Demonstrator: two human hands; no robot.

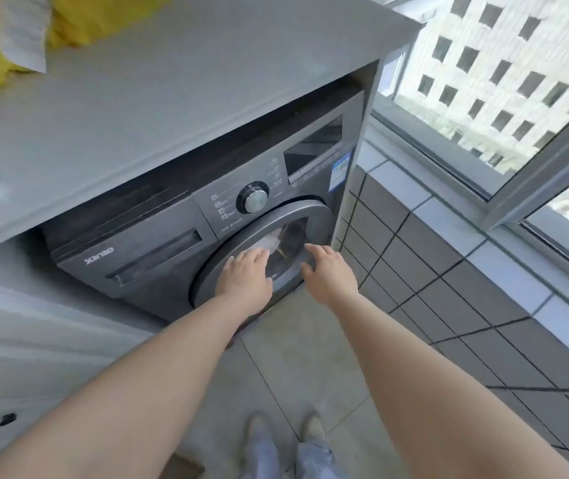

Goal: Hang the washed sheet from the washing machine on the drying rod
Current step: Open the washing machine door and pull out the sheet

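A dark grey front-loading washing machine [158, 250] stands under a grey counter. Its round door [317, 216] is closed, and pale cloth, the sheet [276, 240], shows through the glass. My left hand [245, 278] lies flat on the door's left side with straight fingers. My right hand [328, 271] is over the door's right edge, fingers extended and slightly bent, holding nothing. No drying rod is in view.
The grey counter [172, 98] carries yellow and white cloth [17, 32] at the far left. A dark tiled wall [448, 288] with a window [504, 77] above runs along the right. White cabinet doors [34, 340] stand left. My feet [283, 440] are on the tiled floor.
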